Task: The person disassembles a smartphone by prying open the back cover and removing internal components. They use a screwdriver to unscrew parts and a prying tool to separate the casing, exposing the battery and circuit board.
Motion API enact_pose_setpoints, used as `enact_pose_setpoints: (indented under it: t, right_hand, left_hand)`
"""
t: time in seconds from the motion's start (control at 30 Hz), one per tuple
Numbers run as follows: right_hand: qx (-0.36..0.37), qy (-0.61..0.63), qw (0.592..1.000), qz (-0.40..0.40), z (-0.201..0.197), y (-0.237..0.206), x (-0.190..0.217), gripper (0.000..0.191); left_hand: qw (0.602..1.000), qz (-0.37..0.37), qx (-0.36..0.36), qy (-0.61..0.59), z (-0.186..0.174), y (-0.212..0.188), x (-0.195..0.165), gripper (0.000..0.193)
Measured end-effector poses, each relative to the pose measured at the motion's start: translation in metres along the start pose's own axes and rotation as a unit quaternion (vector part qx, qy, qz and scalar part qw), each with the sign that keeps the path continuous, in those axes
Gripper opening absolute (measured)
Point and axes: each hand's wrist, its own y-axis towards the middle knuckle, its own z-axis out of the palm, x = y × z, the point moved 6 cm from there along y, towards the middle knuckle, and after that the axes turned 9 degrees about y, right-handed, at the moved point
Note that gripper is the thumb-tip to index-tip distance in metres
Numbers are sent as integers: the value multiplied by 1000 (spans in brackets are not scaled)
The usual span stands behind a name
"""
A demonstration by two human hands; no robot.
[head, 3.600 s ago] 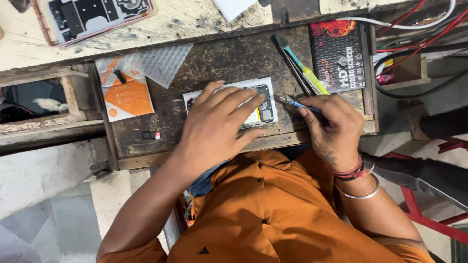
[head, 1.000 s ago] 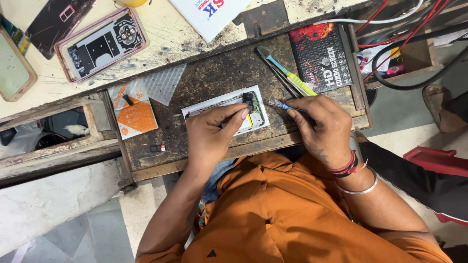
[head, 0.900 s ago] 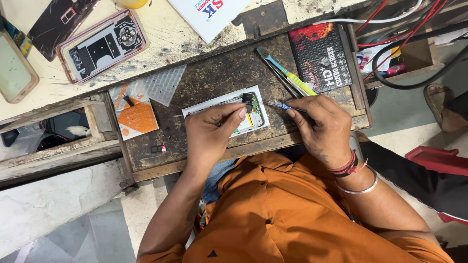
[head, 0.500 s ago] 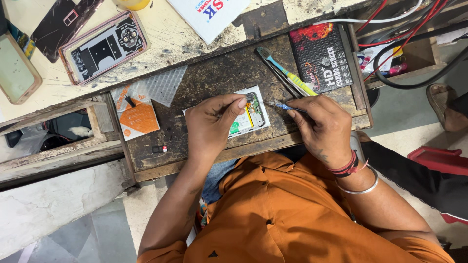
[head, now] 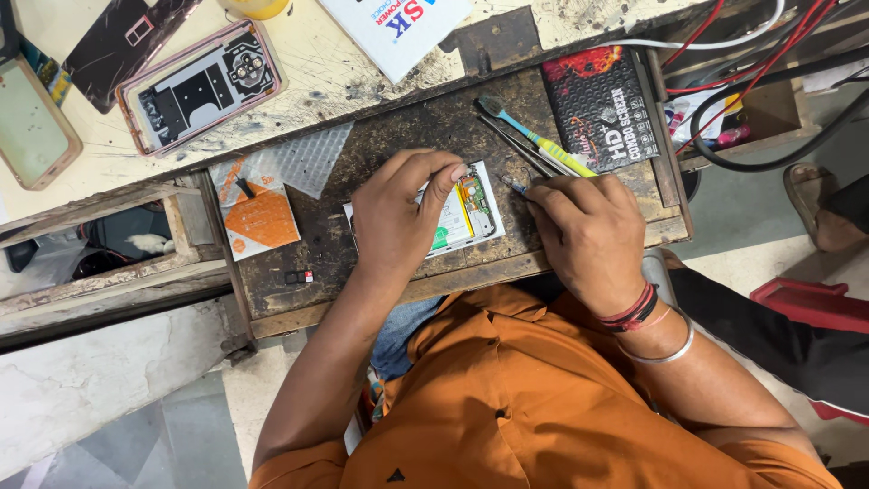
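Nearest in, the left hand (head: 398,217) has lifted off its flat press of a second ago and now pinches thumb to forefinger over the opened phone (head: 462,213), which lies on the dark work board (head: 362,154). The right hand (head: 584,235) stays curled around the screwdriver (head: 516,186), tip at the phone's edge. Beyond lie tweezers (head: 520,149).

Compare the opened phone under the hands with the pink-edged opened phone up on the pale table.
The phone under the hands has a white frame and lies on the dark wooden board; the pink-edged phone lies on the pale table, untouched. The left hand covers much of the white one and the right hand points a tool at it; the pink one is fully visible. Both lie flat, insides showing.
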Motion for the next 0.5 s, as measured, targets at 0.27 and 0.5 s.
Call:
enact_pose_setpoints:
  t: [0.27,0.5]
  right_hand:
    - [50,126,991,12,13,29,-1,20]
    - [69,149,986,-6,35,46,-2,21]
  left_hand:
    - [999,-9,47,-7,14,2,7,21]
    - [998,21,41,-42,15,-4,7,20]
